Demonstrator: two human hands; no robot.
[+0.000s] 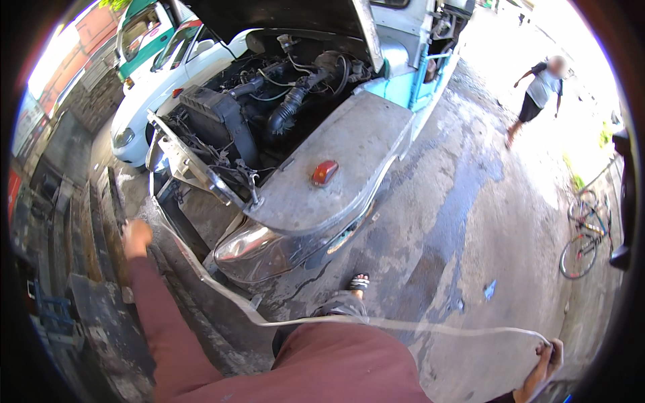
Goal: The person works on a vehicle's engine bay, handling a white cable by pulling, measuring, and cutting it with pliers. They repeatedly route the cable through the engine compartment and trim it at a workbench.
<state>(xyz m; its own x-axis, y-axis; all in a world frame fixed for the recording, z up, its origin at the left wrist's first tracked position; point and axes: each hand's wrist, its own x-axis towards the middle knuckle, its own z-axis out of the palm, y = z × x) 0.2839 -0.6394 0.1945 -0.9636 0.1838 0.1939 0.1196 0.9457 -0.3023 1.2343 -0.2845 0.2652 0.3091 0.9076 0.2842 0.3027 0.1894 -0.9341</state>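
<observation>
A long, narrow, pale strip (437, 328), which looks like metal, bends round the vehicle's front corner and runs across in front of my body. At the lower right, my right hand (543, 369) pinches its far end between thumb and fingers. My left hand (138, 236) is stretched out at the left, fingers curled closed, beside the part of the strip near the vehicle's front. What it holds, if anything, is too small to make out. The vehicle's grey fender (336, 151) carries an orange lamp (325, 173). Below it sits a shiny rounded metal panel (248, 248).
Under the raised hood (289, 13) the engine bay (269, 94) is exposed. A white car (144, 101) stands behind on the left. Stepped ledges (101, 228) line the left side. A person (541, 91) is on the pavement at the far right, above a bicycle (588, 232) by the edge.
</observation>
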